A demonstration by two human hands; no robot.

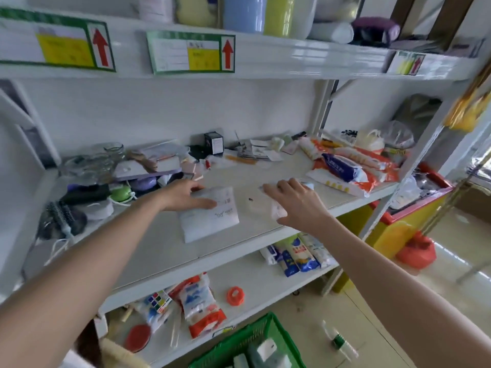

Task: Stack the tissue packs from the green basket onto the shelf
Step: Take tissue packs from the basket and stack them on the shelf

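Observation:
A white tissue pack (212,219) lies flat on the middle shelf (159,243). My left hand (186,196) rests on its far left corner, fingers stretched over it. To its right, my right hand (295,203) grips a second white tissue pack (279,208) just above the shelf, fingers curled over its top. The green basket (249,338) stands on the floor at the bottom, with several more pale packs (265,349) inside.
Clutter fills the shelf's left and back: a hairbrush (61,216), glass jars (106,158), a small black box (214,142). Orange and blue packets (345,168) lie at the right end. Lower shelves hold packets, a puzzle cube (159,301) and an orange reel (235,296).

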